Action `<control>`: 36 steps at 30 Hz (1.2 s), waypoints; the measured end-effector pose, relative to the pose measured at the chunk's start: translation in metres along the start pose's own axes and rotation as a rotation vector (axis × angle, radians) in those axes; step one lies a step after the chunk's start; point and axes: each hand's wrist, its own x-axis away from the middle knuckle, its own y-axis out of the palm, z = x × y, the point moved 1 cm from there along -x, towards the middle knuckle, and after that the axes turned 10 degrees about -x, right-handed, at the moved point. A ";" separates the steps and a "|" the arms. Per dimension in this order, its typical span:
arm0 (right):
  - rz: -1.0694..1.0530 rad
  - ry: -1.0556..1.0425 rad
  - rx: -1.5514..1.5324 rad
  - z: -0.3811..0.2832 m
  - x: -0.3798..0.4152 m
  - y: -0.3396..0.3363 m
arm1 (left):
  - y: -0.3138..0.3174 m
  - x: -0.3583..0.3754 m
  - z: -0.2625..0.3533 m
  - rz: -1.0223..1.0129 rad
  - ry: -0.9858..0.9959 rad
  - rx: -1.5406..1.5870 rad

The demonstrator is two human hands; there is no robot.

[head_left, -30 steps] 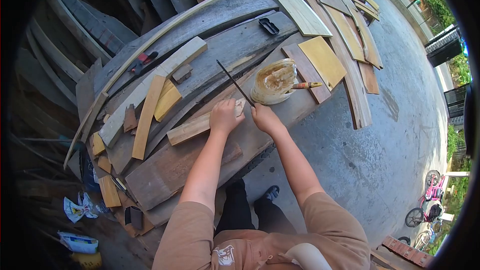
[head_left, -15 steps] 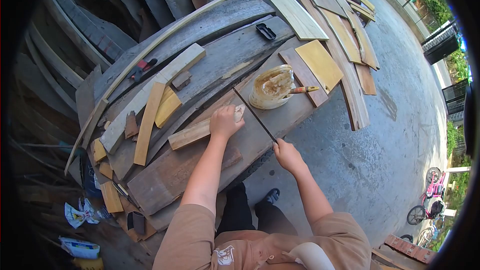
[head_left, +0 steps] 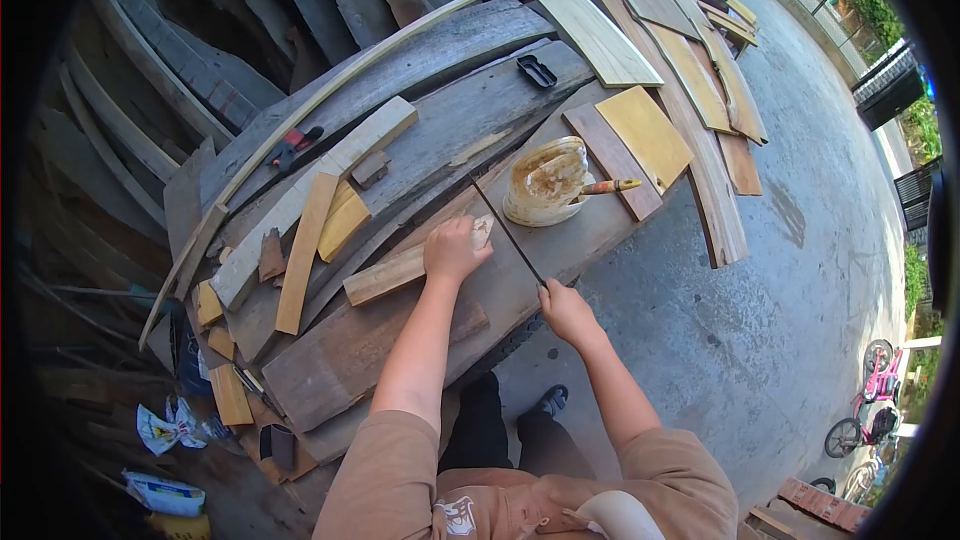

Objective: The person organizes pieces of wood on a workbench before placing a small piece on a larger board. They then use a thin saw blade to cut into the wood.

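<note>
My left hand (head_left: 456, 249) is closed around a light wooden block (head_left: 388, 275) that lies on the broad plank bench, its far end showing past my fingers. A thin dark rod (head_left: 507, 230) is gripped at its near end by my right hand (head_left: 567, 311). The rod slants up and left, just beyond the block's end. Behind the rod stands a stained white tub (head_left: 546, 183) with brown residue inside, and a brush (head_left: 610, 186) with a reddish handle sticks out at its right side.
A yellow board (head_left: 645, 138) lies right of the tub. Loose wood pieces, including a narrow strip (head_left: 306, 255), lie at the left. A black tray (head_left: 537, 70) and a red-and-black tool (head_left: 295, 146) rest farther back. Long boards (head_left: 700, 155) overhang the concrete floor (head_left: 690, 320).
My right hand has drawn slightly left and up with the rod. The whole view has shifted a little; my left hand still holds the block.
</note>
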 end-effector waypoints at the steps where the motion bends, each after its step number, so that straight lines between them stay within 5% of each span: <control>1: 0.004 -0.001 0.000 0.002 0.015 -0.009 | 0.000 0.000 -0.001 -0.012 0.015 0.008; 6: -0.076 0.072 0.073 -0.002 0.033 -0.035 | 0.005 0.003 -0.001 0.142 0.044 0.015; 10: -0.074 -0.029 0.050 -0.020 -0.039 -0.019 | 0.002 0.001 -0.001 0.023 0.006 0.004; 15: -0.018 -0.135 0.028 -0.044 -0.098 0.007 | 0.009 0.000 -0.003 0.136 0.022 -0.011; 26: -0.074 0.073 0.032 0.002 0.027 -0.035 | 0.004 0.004 0.000 0.185 0.012 0.004; 31: -0.090 0.094 0.039 -0.006 0.038 -0.039 | -0.004 0.022 -0.003 -0.038 -0.045 -0.069; 36: -0.076 0.092 0.067 -0.007 0.045 -0.027 | -0.007 0.033 -0.012 -0.054 0.042 -0.101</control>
